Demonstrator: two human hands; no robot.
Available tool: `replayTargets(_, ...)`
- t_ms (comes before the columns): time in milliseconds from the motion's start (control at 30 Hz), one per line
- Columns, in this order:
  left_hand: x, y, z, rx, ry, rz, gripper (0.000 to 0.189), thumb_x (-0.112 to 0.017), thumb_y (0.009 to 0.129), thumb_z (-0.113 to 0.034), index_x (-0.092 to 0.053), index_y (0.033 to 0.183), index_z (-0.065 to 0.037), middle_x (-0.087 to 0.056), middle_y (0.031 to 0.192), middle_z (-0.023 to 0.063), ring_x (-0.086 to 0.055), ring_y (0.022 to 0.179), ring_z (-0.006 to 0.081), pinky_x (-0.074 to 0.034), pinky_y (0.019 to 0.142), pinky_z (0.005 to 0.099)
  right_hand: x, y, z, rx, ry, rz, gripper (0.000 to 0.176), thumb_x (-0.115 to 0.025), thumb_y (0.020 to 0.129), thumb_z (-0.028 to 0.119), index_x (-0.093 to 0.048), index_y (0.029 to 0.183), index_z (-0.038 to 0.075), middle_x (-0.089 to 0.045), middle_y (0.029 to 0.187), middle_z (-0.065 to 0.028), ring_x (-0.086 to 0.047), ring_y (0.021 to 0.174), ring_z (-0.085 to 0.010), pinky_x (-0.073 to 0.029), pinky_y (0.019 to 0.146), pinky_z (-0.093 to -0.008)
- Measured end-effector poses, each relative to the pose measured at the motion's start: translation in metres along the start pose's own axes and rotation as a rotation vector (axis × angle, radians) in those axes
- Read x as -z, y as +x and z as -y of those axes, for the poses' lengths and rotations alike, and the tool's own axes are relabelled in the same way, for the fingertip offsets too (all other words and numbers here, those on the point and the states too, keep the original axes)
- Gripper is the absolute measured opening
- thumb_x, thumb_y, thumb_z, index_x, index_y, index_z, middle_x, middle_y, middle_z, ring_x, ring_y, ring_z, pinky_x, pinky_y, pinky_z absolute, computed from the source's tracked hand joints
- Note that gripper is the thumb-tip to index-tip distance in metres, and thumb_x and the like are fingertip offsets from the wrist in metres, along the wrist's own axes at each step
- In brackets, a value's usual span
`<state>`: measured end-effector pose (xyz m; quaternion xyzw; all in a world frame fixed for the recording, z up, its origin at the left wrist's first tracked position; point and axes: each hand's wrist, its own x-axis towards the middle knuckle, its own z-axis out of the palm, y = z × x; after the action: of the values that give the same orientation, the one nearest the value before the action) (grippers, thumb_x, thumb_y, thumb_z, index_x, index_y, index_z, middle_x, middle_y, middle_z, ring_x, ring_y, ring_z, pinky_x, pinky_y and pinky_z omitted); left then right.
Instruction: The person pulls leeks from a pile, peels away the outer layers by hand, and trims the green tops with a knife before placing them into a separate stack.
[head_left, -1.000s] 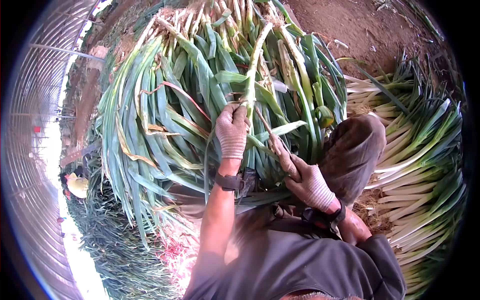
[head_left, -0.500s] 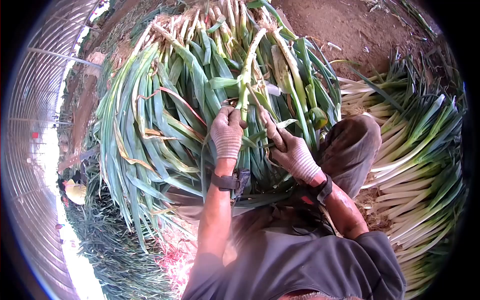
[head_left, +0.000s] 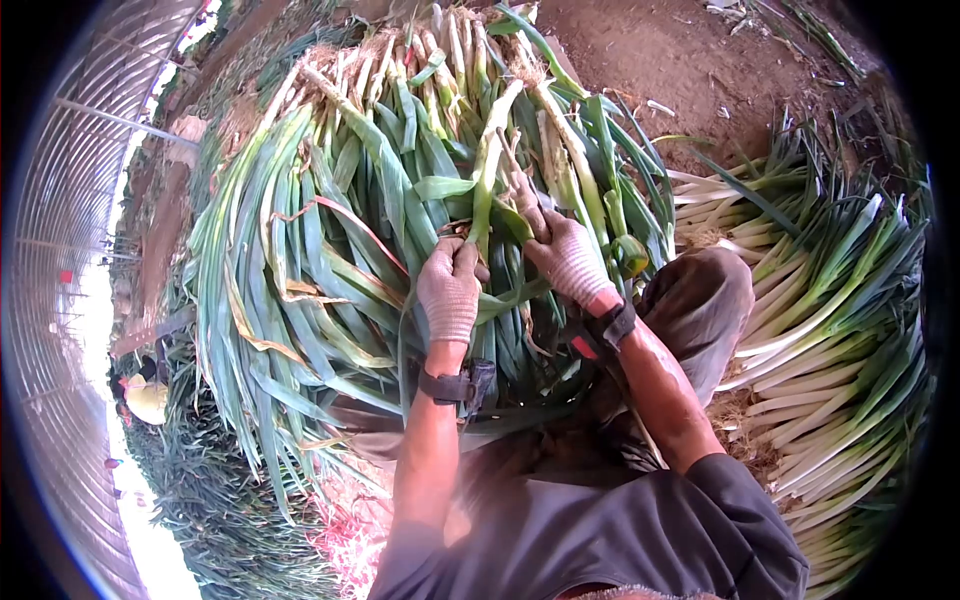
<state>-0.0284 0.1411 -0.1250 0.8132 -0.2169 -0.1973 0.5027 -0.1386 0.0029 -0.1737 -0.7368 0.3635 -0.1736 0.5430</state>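
My left hand, in a soiled knitted glove, is closed round the lower green part of a leek. That leek points away from me, its pale root end uppermost. Just right of the stalk, my gloved right hand has its fingers closed at a leek leaf, with a thin brownish strip rising beyond the fingertips. Beneath both hands spreads a big heap of untrimmed leeks, roots at the far side and long leaves falling toward me.
On my right lies a long row of leeks with bare white stalks. Brown soil stretches behind the heap. My bent knee rises beside my right hand. Red-and-white strands lie at lower left; a pale hat shows farther left.
My right hand has moved up and slightly left, closer to the stalk. My left hand keeps its hold on the leek, whose root end has shifted slightly left and down.
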Motion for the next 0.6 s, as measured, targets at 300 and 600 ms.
replayTargets(300, -0.001, -0.001, -0.002, -0.033, 0.007, -0.008, 0.017, -0.063, 0.097, -0.016, -0.068, 0.09, 0.0, -0.059, 0.062, 0.0018, -0.049, 0.051, 0.0066, -0.039, 0.048, 0.0252, 0.009, 0.062, -0.007, 0.008, -0.018, -0.087, 0.037, -0.071, 0.079, 0.027, -0.066, 0.1, -0.002, -0.068, 0.087, -0.0255, -0.067, 0.084, -0.0404, -0.052, 0.08, -0.0444)
replayTargets(600, -0.001, -0.005, 0.011, -0.143, 0.433, 0.055, 0.023, -0.066, 0.096, -0.029, -0.069, 0.102, -0.007, -0.063, 0.063, 0.0056, -0.058, 0.052, 0.0126, -0.045, 0.052, 0.029, 0.032, 0.069, -0.019, 0.078, 0.031, -0.069, 0.033, -0.068, 0.08, 0.024, -0.064, 0.097, -0.004, -0.066, 0.08, -0.0246, -0.066, 0.073, -0.0337, -0.052, 0.073, -0.0432)
